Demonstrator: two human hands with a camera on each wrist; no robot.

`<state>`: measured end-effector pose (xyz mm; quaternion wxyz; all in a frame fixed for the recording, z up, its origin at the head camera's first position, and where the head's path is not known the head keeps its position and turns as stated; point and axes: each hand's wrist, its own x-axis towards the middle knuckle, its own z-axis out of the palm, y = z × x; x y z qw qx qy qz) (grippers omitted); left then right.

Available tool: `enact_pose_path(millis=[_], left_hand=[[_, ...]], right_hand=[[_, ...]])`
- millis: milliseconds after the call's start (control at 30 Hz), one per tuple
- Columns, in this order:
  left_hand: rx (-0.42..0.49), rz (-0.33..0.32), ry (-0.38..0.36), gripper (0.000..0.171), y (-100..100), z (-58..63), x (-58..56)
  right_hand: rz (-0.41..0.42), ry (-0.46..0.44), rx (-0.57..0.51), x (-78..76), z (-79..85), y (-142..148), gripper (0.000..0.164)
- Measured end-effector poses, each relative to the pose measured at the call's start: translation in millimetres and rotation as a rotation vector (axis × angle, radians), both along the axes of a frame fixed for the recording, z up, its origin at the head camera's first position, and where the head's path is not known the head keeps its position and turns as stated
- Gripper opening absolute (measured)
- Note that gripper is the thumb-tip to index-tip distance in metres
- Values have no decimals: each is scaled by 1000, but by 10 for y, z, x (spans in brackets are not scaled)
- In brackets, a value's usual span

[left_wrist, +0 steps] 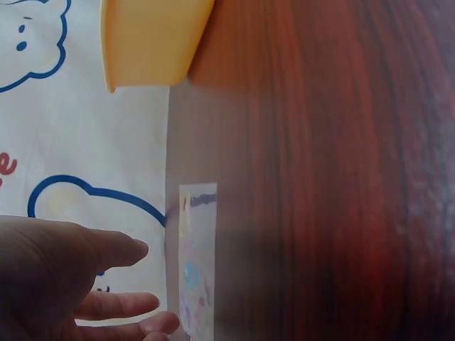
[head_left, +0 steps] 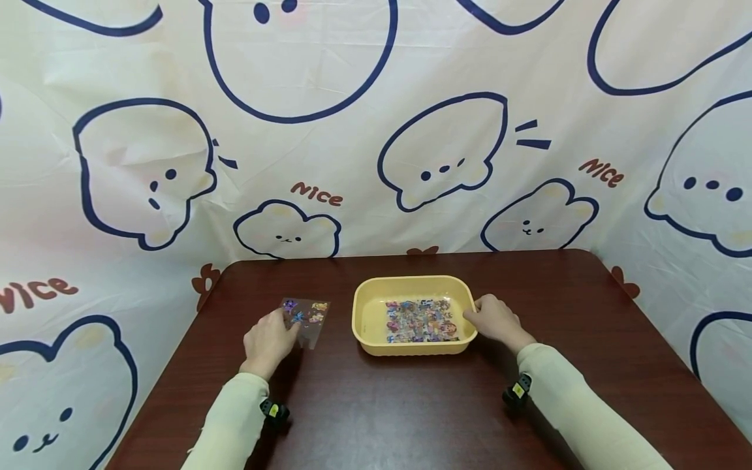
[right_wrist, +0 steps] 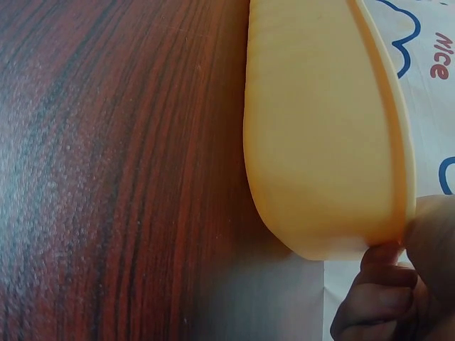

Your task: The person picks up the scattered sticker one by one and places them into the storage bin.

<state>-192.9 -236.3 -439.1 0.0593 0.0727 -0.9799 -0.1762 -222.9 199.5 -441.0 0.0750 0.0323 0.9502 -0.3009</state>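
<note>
In the head view, a yellow plastic tray point(head_left: 411, 349) stands on the table with a colourful patterned sheet or stack point(head_left: 423, 321) inside. My right hand point(head_left: 496, 318) pinches the rim at its right end; the right wrist view shows the thumb and curled fingers at the tray's corner point(right_wrist: 327, 128). Left of the tray, a clear sheet with small coloured pictures, like stickers point(head_left: 308, 316), lies on the table. Over its left edge is my left hand point(head_left: 270, 341). In the left wrist view, thumb and fingers stand apart, fingertips close to the sheet point(left_wrist: 199, 263); contact is unclear.
The dark brown wooden table point(head_left: 376, 405) has rounded far corners. A pale cloth with blue cartoon outlines point(head_left: 364, 156) hangs behind and beside it. Each wrist wears a small black device, one on the left point(head_left: 274, 410) and one on the right point(head_left: 517, 390).
</note>
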Motion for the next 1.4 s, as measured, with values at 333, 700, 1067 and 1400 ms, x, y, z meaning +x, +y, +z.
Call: enact_pose_path(millis=[333, 700, 1067, 1400], left_hand=[[-23, 19, -21, 49, -87, -73, -20], [-32, 35, -105, 65, -130, -117, -40], [-36, 39, -135, 70, -121, -159, -40], [-52, 33, -139, 60, -109, -127, -80]], right_hand=[[0, -6, -1, 7, 20, -11, 25], [3, -8, 6, 19, 20, -17, 26], [10, -13, -3, 15, 32, -8, 26], [9, -11, 5, -3, 37, 1, 26]])
